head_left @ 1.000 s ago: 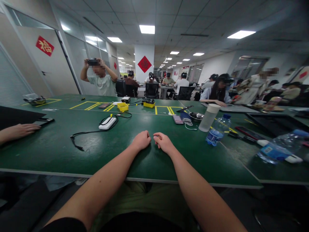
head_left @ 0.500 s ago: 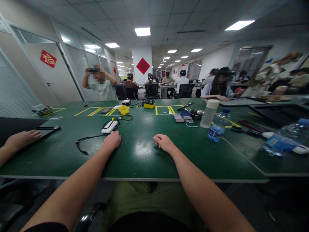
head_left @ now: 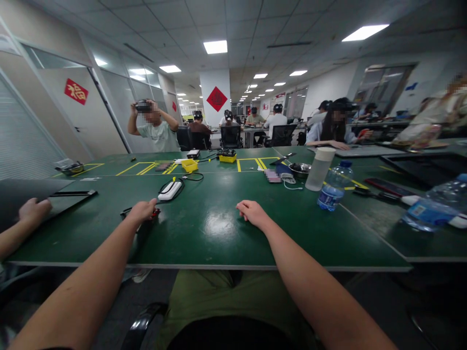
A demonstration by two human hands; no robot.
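Note:
In the head view my left hand (head_left: 143, 212) is low over the green table, left of centre, with its fingers closed. A small red and dark thing (head_left: 156, 214) shows beside its fingertips; its kind is unclear, and the hand hides part of it. Just beyond lies a white power bank-like block (head_left: 170, 190) with a black cable looped around it. Part of a dark cable (head_left: 126, 212) shows left of my hand. My right hand (head_left: 252, 213) rests on the table right of centre, loosely curled, with nothing visible in it.
At the left, a co-worker's hand (head_left: 34, 210) is by a dark laptop-like panel (head_left: 75, 193). Yellow trays (head_left: 189, 166) stand farther back. To the right are a frosted bottle (head_left: 320, 169), a water bottle (head_left: 334, 186) and another bottle (head_left: 436, 208). Several people sit beyond.
My left hand has moved left, away from the white block and over the cable; the red and dark thing now shows by it. My right hand stays curled. The co-worker's hand has pulled back.

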